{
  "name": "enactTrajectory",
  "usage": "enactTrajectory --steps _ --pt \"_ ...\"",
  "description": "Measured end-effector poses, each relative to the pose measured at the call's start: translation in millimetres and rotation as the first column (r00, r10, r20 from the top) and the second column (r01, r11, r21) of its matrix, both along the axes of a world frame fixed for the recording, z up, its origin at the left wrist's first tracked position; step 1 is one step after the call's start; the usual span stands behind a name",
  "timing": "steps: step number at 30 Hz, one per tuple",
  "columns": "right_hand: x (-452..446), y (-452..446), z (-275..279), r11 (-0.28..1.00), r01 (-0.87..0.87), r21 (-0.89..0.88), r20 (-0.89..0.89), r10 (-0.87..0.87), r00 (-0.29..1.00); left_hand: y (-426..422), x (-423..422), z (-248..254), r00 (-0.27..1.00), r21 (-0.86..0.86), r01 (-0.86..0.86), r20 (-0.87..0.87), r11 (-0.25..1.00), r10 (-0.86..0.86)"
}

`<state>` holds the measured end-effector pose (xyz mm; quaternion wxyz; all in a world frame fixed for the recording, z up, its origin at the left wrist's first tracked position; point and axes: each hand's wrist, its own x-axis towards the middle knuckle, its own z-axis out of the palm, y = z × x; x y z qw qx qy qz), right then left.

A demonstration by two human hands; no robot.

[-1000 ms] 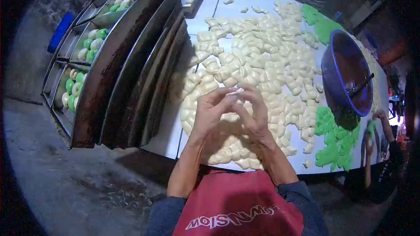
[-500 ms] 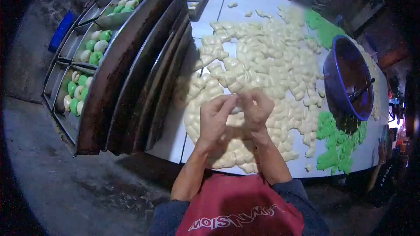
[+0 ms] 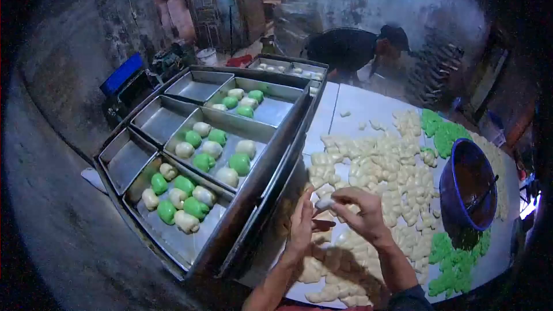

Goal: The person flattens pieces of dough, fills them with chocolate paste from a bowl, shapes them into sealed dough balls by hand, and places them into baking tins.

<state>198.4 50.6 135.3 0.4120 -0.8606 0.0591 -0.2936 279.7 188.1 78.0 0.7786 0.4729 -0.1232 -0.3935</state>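
no readable text, labels, numbers, signs

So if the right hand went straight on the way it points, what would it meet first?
The right hand, pinching a pale piece, would likely meet the left hand first, with metal trays beyond, though depth is unclear.

small dough piece (image 3: 324,203) (whitish), pinched

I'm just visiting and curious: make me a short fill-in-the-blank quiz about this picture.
1. A small pale lump is pinched in the camera wearer's ____ hand.
2. The tray holds pale rolls and ____ ones.
3. In the picture, the tray lies to the ____ of the bowl.
4. The person at the back wears a dark ____ on the head.

Missing words: right; green; left; cap.
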Motion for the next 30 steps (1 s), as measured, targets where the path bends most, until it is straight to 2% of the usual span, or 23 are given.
enactTrajectory --steps 3,4,5,7,9,11,12,14,15,16,17,18,19,21,22,23,24,25,26,27,29,30 --pt "55 -9 45 0.967 0.034 0.254 0.028 -0.042 0.999 1 9 -9 0.999 0.077 0.026 0.033 0.997 -0.028" --pt "79 -11 59 0.971 0.012 0.237 0.164 -0.052 0.985 5 9 -19 0.992 0.042 0.064 0.104 0.997 -0.068" --pt "104 -12 70 0.976 -0.008 0.216 0.296 -0.058 0.954 8 6 -27 0.994 0.094 0.095 0.05 0.991 -0.1" --pt "149 -14 90 0.97 -0.014 0.245 0.294 -0.061 0.954 22 2 -17 0.949 0.241 0.192 0.2 0.951 -0.243" --pt "186 -20 99 0.992 0.107 -0.065 0.145 -0.096 0.985 27 -4 -38 0.95 0.253 0.247 0.128 0.935 -0.286" --pt "218 -30 95 0.97 -0.088 -0.226 -0.221 0.037 0.974 32 -8 -48 0.948 0.256 0.285 0.068 0.924 -0.312" --pt "232 -38 85 0.85 -0.211 -0.482 -0.343 0.039 0.939 36 -10 -49 0.948 0.254 0.296 0.041 0.921 -0.316" --pt "241 -43 97 0.801 -0.374 -0.468 -0.503 0.107 0.858 43 -14 -68 0.949 0.202 0.311 -0.017 0.929 -0.314" --pt "243 -45 102 0.773 -0.451 -0.446 -0.578 0.136 0.805 44 -14 -68 0.95 0.216 0.303 0.007 0.928 -0.312" --pt "239 -42 110 0.764 -0.472 -0.441 -0.601 0.139 0.787 46 -13 -66 0.949 0.233 0.3 0.028 0.925 -0.315" --pt "236 -34 116 0.741 -0.437 -0.509 -0.603 0.054 0.796 49 -14 -65 0.945 0.253 0.303 0.047 0.919 -0.325" --pt "241 -36 110 0.713 -0.416 -0.564 -0.559 0.041 0.828 47 -17 -75 0.944 0.245 0.295 0.077 0.924 -0.322" --pt "247 -40 101 0.687 -0.389 -0.614 -0.517 0.022 0.856 48 -19 -68 0.942 0.346 0.243 0.137 0.906 -0.305" --pt "254 -47 82 0.731 -0.245 -0.637 -0.258 0.097 0.961 46 -23 -58 0.951 0.319 0.239 0.114 0.917 -0.287" --pt "243 -35 90 0.799 -0.16 -0.58 -0.252 0.011 0.968 47 -23 -51 0.932 0.419 0.277 0.104 0.865 -0.348" --pt "234 -32 86 0.807 -0.085 -0.584 -0.075 0.051 0.996 48 -24 -46 0.901 0.517 0.323 0.088 0.793 -0.424" --pt "221 -31 81 0.799 0.019 -0.602 0.117 0.064 0.991 49 -29 -44 0.916 0.465 0.291 0.115 0.836 -0.383" --pt "193 -28 80 0.866 0.017 -0.5 0.25 0.126 0.96 48 -36 -46 0.93 0.407 0.266 0.132 0.874 -0.344" --pt "173 -26 68 0.89 0.068 -0.452 0.358 0.111 0.927 49 -41 -53 0.938 0.397 0.258 0.117 0.881 -0.327" --pt "144 -24 40 0.898 0.246 -0.365 0.557 -0.001 0.83 49 -46 -61 0.946 0.386 0.245 0.105 0.889 -0.306" --pt "96 -19 -3 0.842 0.514 -0.165 0.865 -0.127 0.485 47 -50 -61 0.941 0.395 0.29 0.049 0.872 -0.335" --pt "20 -25 3 0.946 0.216 -0.244 0.484 -0.074 0.872 44 -58 -65 0.926 0.383 0.321 0.063 0.866 -0.372"
